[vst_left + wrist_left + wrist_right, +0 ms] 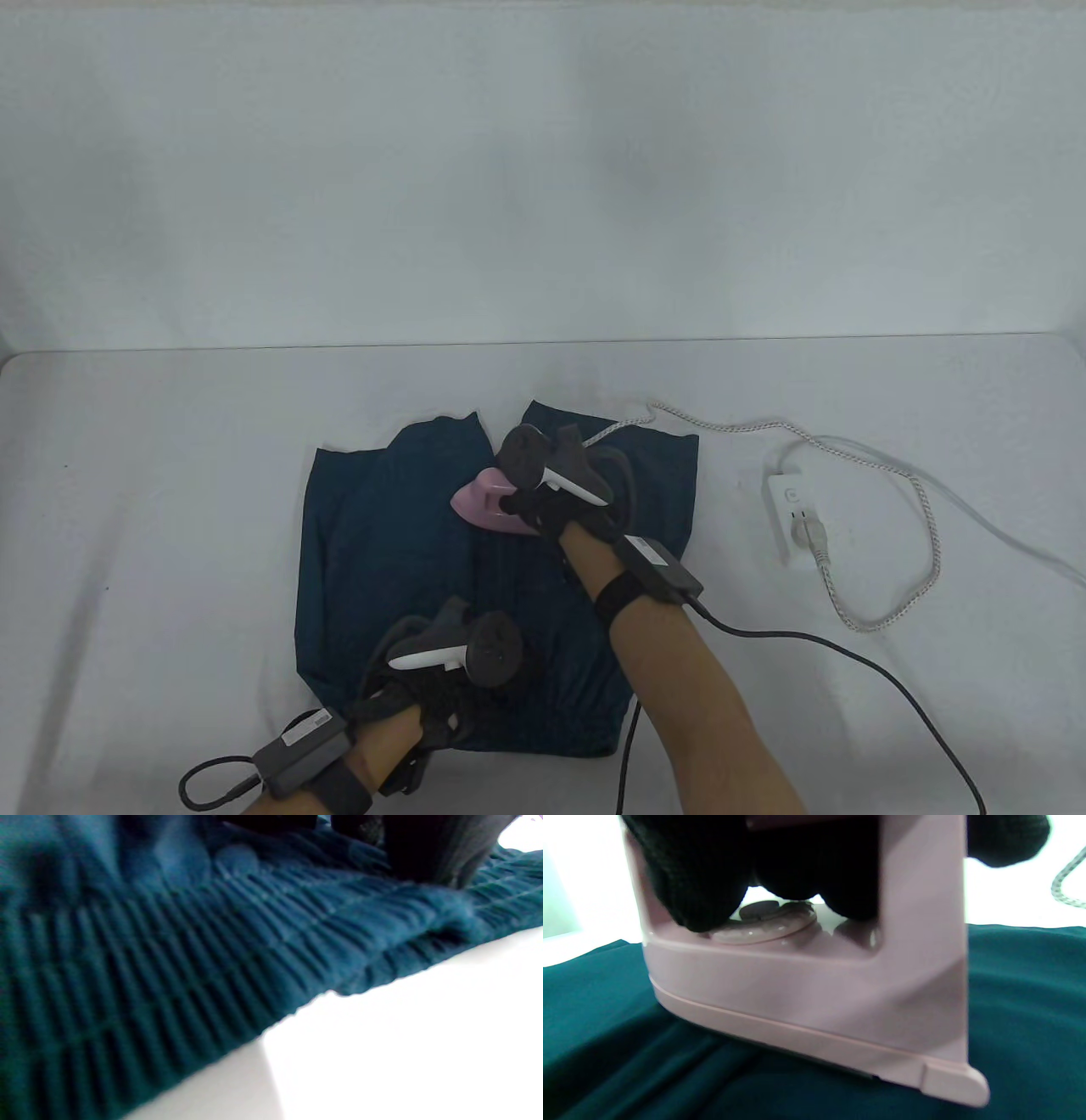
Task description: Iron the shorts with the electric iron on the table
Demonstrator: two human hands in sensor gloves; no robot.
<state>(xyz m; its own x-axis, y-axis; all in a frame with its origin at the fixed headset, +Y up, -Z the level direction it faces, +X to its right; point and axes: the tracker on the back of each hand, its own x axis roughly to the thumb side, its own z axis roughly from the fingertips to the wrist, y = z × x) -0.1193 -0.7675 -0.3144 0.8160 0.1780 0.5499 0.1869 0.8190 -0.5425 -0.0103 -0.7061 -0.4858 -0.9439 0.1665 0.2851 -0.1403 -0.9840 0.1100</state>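
Shorts (407, 543) lie flat mid-table, waistband nearest. Right hand (551, 509) grips the pink iron (488, 503) by its handle, soleplate on the far cloth. Left hand (433, 692) presses the waistband, probably to keep fabric taut; its finger position I cannot tell.

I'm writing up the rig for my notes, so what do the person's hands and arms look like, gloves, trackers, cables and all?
Both hands wear black knit gloves. The left hand and right hand each carry a dark grey, controller-like tracker with a white bar and a round end. A grey box with a white label sits on each black wrist strap, trailing a black cable. Forearms are bare, with no sleeves.
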